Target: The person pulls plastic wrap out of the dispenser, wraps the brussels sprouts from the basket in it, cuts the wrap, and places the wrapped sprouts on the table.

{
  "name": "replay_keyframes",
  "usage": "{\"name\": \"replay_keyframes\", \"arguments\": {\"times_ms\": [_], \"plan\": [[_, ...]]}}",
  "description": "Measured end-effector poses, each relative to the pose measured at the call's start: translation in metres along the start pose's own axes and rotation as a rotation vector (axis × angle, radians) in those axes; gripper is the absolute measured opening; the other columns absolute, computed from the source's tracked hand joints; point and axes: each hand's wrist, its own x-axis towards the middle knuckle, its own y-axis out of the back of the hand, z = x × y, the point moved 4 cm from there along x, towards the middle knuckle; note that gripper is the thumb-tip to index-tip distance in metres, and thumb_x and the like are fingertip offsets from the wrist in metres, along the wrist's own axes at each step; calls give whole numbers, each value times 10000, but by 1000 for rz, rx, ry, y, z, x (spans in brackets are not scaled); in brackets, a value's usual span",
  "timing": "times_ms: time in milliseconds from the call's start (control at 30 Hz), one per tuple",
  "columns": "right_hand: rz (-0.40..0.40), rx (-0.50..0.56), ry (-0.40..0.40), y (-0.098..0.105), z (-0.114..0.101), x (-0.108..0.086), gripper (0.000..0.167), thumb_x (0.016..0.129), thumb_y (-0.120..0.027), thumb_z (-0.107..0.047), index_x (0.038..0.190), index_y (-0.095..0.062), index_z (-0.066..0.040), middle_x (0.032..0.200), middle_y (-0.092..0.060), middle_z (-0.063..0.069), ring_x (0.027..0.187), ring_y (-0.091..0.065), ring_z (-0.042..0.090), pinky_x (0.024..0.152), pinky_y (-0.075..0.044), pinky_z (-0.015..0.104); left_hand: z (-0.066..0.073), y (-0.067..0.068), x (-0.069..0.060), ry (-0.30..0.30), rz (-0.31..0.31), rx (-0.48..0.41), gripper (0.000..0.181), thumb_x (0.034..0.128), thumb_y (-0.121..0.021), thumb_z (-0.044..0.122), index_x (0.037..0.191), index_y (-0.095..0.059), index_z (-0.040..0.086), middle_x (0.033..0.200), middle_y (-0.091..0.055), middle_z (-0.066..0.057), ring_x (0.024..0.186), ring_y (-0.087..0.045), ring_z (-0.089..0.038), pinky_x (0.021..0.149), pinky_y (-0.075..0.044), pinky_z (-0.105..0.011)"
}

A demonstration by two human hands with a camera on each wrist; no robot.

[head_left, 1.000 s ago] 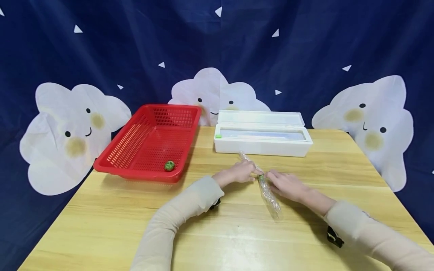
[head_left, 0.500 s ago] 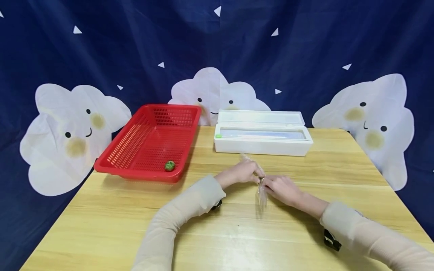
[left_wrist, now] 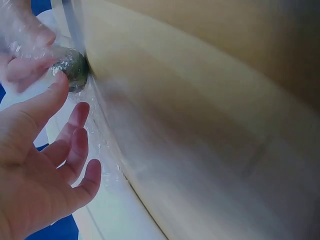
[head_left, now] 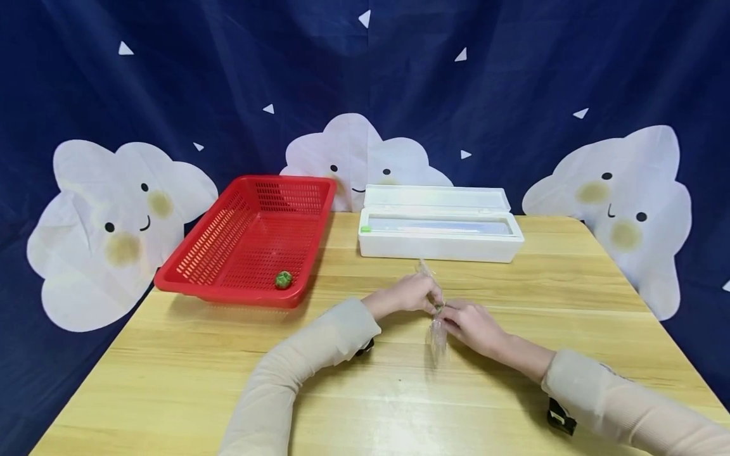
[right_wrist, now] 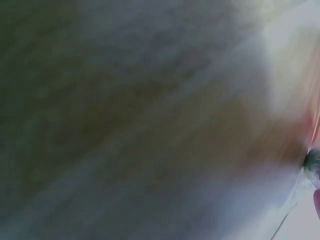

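Note:
A small round green item [left_wrist: 74, 70], wrapped in clear plastic film [head_left: 438, 335], is between the two hands over the table. My left hand [head_left: 412, 293] pinches it from the left; in the left wrist view the left hand [left_wrist: 45, 150] has thumb and a fingertip at the item, its other fingers loosely bent. From the right, my right hand [head_left: 472, 324] pinches the film beside the item. Twisted film hangs toward the near side and another end sticks out behind the left hand. The right wrist view shows just the item's edge [right_wrist: 312, 162] and a bit of finger.
At the left stands a red basket [head_left: 228, 292] with another round green item [head_left: 282, 280] inside. A white box [head_left: 439, 247] with raised lid and a green piece [head_left: 365, 229] on its rim is at the back centre, behind the hands.
The film's near end has swung left and looks more gathered. Both hands have shifted slightly toward the near side, still together at the wrapped item.

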Motion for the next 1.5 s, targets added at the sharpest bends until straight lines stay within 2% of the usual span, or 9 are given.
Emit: {"name": "replay_keyframes", "arguments": {"times_ms": [167,300,533,700,800,867,1200,1367,1500], "plan": [[58,64,-188,1,8,0,128,703,-747,-64,803,-667,-66,818,-611,26,748,-576,175,656,-505,299,2,-1,2,-5,1,-38,166,736,-738,207,895,-716,163,978,-685,56,869,-610,-56,763,-450,-160],[39,298,-403,-1,16,1,186,736,-716,-39,863,-586,2,764,-590,41,679,-556,147,611,-493,247,3,-1,2,-5,27,-73,137,729,-751,204,844,-716,137,945,-686,33,831,-611,-70,732,-448,-131],[-12,500,-587,-3,29,8,375,731,-692,48,1035,-477,95,780,-574,110,697,-556,176,591,-469,199,-2,9,-9,82,187,130,207,686,-766,361,791,-680,204,800,-623,105,772,-511,-74,708,-341,-234],[-71,552,-645,-4,33,10,543,748,-668,60,1203,-377,119,798,-559,115,680,-549,159,565,-462,212,12,24,-28,-115,276,243,122,769,-702,315,794,-700,196,792,-667,79,739,-566,-65,693,-397,-180],[-84,564,-654,-3,33,11,639,752,-666,52,1279,-312,115,817,-558,110,690,-551,156,592,-474,212,23,26,-38,-299,246,312,161,827,-647,266,963,-707,206,1015,-671,57,969,-577,-104,857,-420,-213],[-90,570,-658,-3,33,11,685,752,-666,47,1311,-275,108,826,-559,109,697,-551,161,599,-476,214,25,24,-42,-335,209,367,232,862,-607,248,1084,-667,219,1165,-618,53,1116,-521,-148,956,-383,-283],[-45,590,-648,-7,32,8,729,719,-685,59,1308,-260,115,825,-567,119,701,-538,172,621,-478,206,6,3,-35,-124,14,352,367,900,-543,310,1265,-524,279,1273,-528,123,937,-450,-102,781,-334,-203],[-9,409,-457,-1,29,5,650,710,-739,-37,1222,-360,92,890,-560,141,786,-562,240,694,-503,319,-1,1,-29,-93,-15,196,328,878,-586,258,1204,-587,286,1212,-588,91,898,-432,-106,741,-331,-197],[-3,249,-245,6,28,4,513,670,-778,-99,1084,-499,18,992,-577,130,929,-564,278,803,-484,431,-6,3,-24,-140,-24,46,304,865,-599,155,1164,-621,206,1248,-565,7,1179,-437,-199,987,-332,-335]]}}
